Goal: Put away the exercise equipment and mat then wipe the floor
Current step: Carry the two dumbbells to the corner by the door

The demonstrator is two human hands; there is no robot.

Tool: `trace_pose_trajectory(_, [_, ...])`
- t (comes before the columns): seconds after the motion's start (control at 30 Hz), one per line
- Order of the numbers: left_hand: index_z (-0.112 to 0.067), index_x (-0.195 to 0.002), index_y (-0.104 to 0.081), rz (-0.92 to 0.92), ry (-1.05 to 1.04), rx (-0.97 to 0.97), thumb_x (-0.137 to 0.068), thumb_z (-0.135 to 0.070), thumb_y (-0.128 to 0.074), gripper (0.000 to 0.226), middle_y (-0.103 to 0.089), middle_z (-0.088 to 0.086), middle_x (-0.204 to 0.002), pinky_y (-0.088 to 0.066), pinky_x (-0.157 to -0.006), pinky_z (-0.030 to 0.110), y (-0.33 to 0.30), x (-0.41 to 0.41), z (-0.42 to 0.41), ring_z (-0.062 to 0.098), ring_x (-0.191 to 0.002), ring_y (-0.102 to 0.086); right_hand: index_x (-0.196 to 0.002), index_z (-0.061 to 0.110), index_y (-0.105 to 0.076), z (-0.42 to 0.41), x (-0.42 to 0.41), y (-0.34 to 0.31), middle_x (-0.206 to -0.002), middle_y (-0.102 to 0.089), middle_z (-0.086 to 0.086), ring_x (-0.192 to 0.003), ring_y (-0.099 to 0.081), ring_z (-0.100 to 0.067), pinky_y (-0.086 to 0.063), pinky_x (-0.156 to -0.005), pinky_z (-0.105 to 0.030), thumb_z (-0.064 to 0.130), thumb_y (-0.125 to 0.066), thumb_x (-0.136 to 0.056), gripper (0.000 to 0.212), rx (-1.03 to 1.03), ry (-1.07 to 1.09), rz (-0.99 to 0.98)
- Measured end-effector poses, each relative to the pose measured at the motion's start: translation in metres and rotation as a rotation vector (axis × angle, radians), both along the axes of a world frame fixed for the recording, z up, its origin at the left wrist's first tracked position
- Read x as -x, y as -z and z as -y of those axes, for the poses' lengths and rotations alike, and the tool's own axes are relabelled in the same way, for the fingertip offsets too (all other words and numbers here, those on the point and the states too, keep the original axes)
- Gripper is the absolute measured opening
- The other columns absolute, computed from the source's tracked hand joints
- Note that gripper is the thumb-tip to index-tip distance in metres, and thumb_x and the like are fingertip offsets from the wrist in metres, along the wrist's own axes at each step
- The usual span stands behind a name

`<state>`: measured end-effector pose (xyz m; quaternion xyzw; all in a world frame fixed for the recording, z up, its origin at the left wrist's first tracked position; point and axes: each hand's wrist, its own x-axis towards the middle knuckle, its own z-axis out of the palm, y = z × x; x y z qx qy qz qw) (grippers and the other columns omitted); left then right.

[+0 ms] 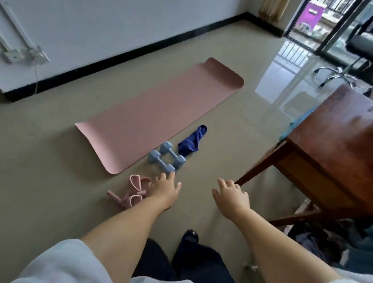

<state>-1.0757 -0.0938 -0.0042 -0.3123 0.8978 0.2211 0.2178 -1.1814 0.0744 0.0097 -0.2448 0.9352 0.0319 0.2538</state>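
1. On the floor (40, 177) ahead of you, just beside the near end of the mat (156, 116), lie the two dumbbells (166, 158); both your hands reach toward them with fingers spread and relaxed, holding nothing.
2. Your left hand (165, 188) hangs over the pink resistance band (128, 195), its fingertips at the nearest dumbbell head in this view; whether they touch, I cannot tell. Your right hand (232, 195) is apart, near the table (335, 137) leg.
3. Take one dumbbell per hand, I would judge. Curl your fingers round the narrow middle bar, not the heads.
4. They lie side by side and close together, so lift the near one straight up to avoid knocking its neighbour.
5. Dumbbells: pale blue, matte, with faceted heads that should keep them from rolling.
6. Mat: pink, unrolled flat, corners rounded, near edge slightly lifted. A dark blue cloth (193, 140) lies crumpled just beside the dumbbells.
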Motion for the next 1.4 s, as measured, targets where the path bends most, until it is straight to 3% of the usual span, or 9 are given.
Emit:
trace_pose_trajectory(0.2, [-0.022,-0.146,-0.023,0.03,-0.084,-0.034,-0.1,-0.043,-0.026,0.05,-0.032,0.011,-0.147,-0.029,-0.104,0.045,0.002,0.086,0.033,0.03,-0.132,-0.034,-0.143,0.023,-0.028,0.068,0.096,0.005,-0.143,-0.037,-0.007,-0.129,-0.036,-0.027,-0.035,-0.099,-0.043,0.045,-0.026,-0.1,0.049,0.013,-0.145,0.063])
trace_pose_trajectory(0.33, [-0.021,-0.14,-0.029,0.069,-0.167,-0.052,-0.1,-0.041,-0.025,0.045,-0.037,0.011,-0.142,-0.034,-0.097,0.043,0.018,0.122,0.083,0.031,-0.127,-0.04,-0.145,0.024,-0.025,0.126,0.142,0.023,-0.145,-0.036,-0.006,-0.131,-0.036,-0.027,-0.034,-0.101,-0.043,0.045,-0.026,-0.099,0.05,0.032,-0.222,0.098])
trace_pose_trajectory(0.53, [-0.021,-0.146,-0.023,0.133,-0.278,-0.05,-0.101,-0.042,-0.025,0.051,-0.035,0.011,-0.145,-0.037,-0.096,0.041,0.032,0.187,0.167,0.03,-0.128,-0.039,-0.143,0.024,-0.027,0.191,0.22,0.033,-0.144,-0.036,-0.005,-0.129,-0.037,-0.025,-0.034,-0.102,-0.041,0.044,-0.026,-0.1,0.048,0.029,-0.254,0.141])
trace_pose_trajectory(0.8, [-0.017,-0.143,-0.029,0.06,-0.46,-0.278,-0.101,-0.039,-0.029,0.048,-0.033,0.013,-0.146,-0.039,-0.098,0.04,0.082,0.269,0.204,0.035,-0.125,-0.042,-0.144,0.022,-0.026,0.26,0.305,0.081,-0.144,-0.037,-0.006,-0.129,-0.038,-0.026,-0.035,-0.101,-0.041,0.041,-0.026,-0.1,0.048,-0.08,-0.349,0.238])
trace_pose_trajectory(0.97, [-0.017,-0.145,-0.029,0.133,-0.654,-0.289,-0.1,-0.04,-0.033,0.051,-0.042,0.016,-0.142,-0.036,-0.1,0.041,0.185,0.28,0.215,0.034,-0.128,-0.041,-0.145,0.022,-0.026,0.308,0.337,0.182,-0.147,-0.034,-0.006,-0.131,-0.036,-0.027,-0.037,-0.1,-0.042,0.039,-0.027,-0.1,0.047,-0.138,-0.443,0.324])
trace_pose_trajectory(1.07, [-0.011,-0.144,-0.03,0.178,-0.731,-0.342,-0.1,-0.036,-0.035,0.051,-0.042,0.017,-0.142,-0.035,-0.103,0.04,0.276,0.278,0.219,0.033,-0.129,-0.039,-0.142,0.022,-0.03,0.323,0.343,0.276,-0.145,-0.036,-0.007,-0.13,-0.037,-0.027,-0.038,-0.099,-0.042,0.037,-0.027,-0.101,0.044,-0.188,-0.528,0.378])
trace_pose_trajectory(1.2, [-0.01,-0.149,-0.018,0.219,-0.774,-0.378,-0.099,-0.039,-0.035,0.06,-0.033,0.018,-0.149,-0.031,-0.105,0.04,0.424,0.279,0.229,0.034,-0.134,-0.035,-0.136,0.017,-0.036,0.34,0.345,0.422,-0.139,-0.041,-0.011,-0.126,-0.041,-0.029,-0.038,-0.095,-0.042,0.034,-0.03,-0.1,0.04,-0.204,-0.563,0.381])
trace_pose_trajectory(1.4, [0.001,-0.136,-0.036,0.145,-0.964,-0.392,-0.096,-0.036,-0.047,0.055,-0.039,0.023,-0.143,-0.036,-0.103,0.04,0.619,0.284,0.263,0.036,-0.129,-0.041,-0.128,0.008,-0.042,0.364,0.347,0.615,-0.126,-0.044,-0.013,-0.116,-0.046,-0.036,-0.038,-0.082,-0.041,0.026,-0.033,-0.098,0.036,-0.112,-0.455,0.371])
